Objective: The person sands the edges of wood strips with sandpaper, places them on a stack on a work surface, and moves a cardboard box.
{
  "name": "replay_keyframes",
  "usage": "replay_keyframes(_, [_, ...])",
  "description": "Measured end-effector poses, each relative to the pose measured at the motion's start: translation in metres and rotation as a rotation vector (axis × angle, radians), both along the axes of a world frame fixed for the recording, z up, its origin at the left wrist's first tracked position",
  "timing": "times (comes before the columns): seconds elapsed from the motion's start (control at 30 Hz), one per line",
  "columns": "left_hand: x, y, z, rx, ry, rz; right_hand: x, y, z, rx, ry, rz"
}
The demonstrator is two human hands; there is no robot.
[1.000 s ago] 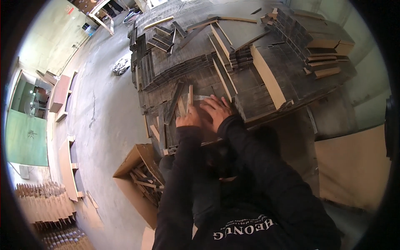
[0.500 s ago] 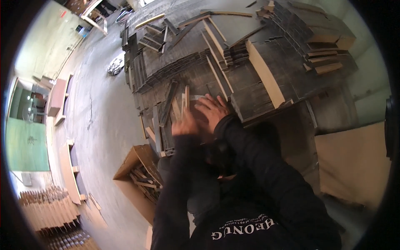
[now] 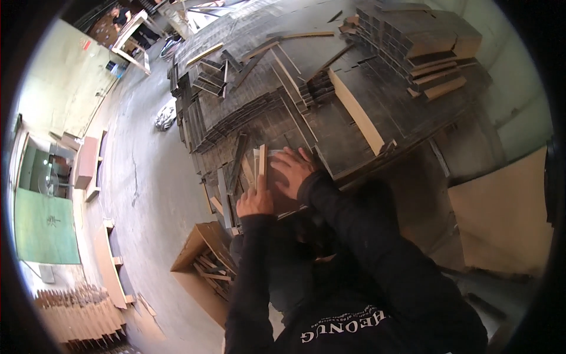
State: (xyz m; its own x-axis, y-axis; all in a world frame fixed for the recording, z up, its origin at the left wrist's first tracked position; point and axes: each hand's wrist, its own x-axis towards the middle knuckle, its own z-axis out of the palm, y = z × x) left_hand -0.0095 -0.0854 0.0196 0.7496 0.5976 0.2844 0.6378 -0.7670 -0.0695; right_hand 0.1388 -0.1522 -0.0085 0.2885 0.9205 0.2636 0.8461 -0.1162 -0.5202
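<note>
My left hand [image 3: 255, 202] is closed on a narrow pale wood strip [image 3: 263, 159], with its fingers along the strip's near end. The strip points away from me along the left side of a flat reddish-brown sheet [image 3: 282, 202]. My right hand [image 3: 293, 172] lies on that sheet with its fingers spread, just right of the strip. A pale edge of something shows at the sheet's far side; I cannot make out what it is. Left of my left hand lie a dark wood strip [image 3: 237, 162] and several other loose strips.
Stacked dark strips [image 3: 236, 121] cover much of the work surface, with a taller stack [image 3: 407, 41] at the far right. A long pale board [image 3: 356, 112] lies right of centre. An open cardboard box [image 3: 197, 251] holds wood scraps. Another person [image 3: 122, 20] stands at a far table.
The view has shifted, and a person now shows at the far left. My left hand has gone from blurred to clear on the strip. My right hand stays flat on the sheet.
</note>
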Motion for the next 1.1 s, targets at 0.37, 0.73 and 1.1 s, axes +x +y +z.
replay_keyframes(0.37, [-0.015, -0.01, 0.001, -0.257, -0.219, 0.148, -0.001, 0.0, 0.007, -0.075, 0.011, 0.018])
replay_keyframes(0.73, [-0.021, -0.016, -0.01, -0.107, 0.026, 0.16, -0.003, 0.002, 0.012, -0.02, 0.007, 0.009])
replay_keyframes(1.1, [-0.043, -0.045, -0.018, 0.035, 0.092, 0.198, -0.005, 0.0, 0.005, -0.031, 0.038, 0.01])
